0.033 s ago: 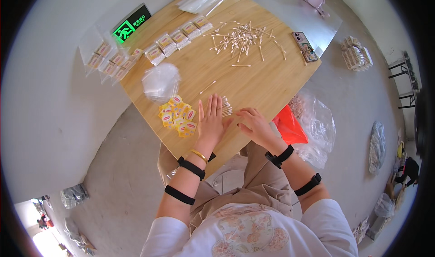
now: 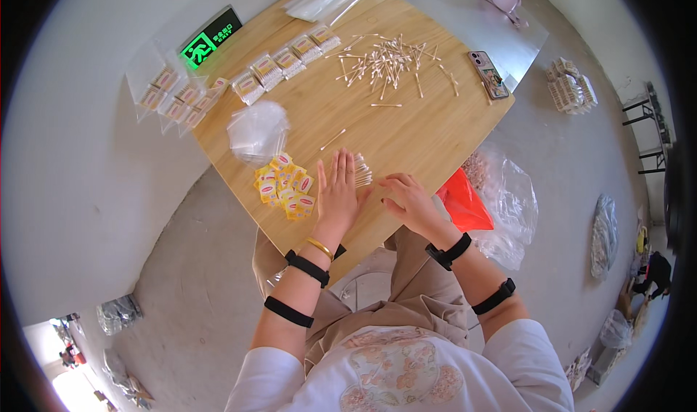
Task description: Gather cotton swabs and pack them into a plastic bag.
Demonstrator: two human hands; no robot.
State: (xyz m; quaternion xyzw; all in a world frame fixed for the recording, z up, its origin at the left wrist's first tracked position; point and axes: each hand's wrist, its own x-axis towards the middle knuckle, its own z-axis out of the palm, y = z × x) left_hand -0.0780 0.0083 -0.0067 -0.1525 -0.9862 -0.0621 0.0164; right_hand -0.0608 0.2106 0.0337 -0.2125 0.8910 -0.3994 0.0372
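My left hand (image 2: 338, 188) lies flat with its fingers stretched out, against the left side of a small row of cotton swabs (image 2: 362, 171). Part of that row is hidden under or behind the hand. To the right, my right hand (image 2: 408, 198) is loosely bent, thumb and fingers apart, its fingertips close to the tabletop and nothing visible in them. One loose cotton swab (image 2: 333, 140) lies just beyond my left fingertips. Yellow and white printed cards (image 2: 285, 188) are heaped left of my left hand, with a stack of clear plastic bags (image 2: 258, 132) behind them.
A big scattered pile of cotton swabs (image 2: 392, 62) covers the far middle of the wooden table (image 2: 443, 132). Filled packs (image 2: 288, 62) line the far left edge. A phone (image 2: 488, 74) lies at the right corner. Plastic bags (image 2: 508, 209) hang beside the right edge.
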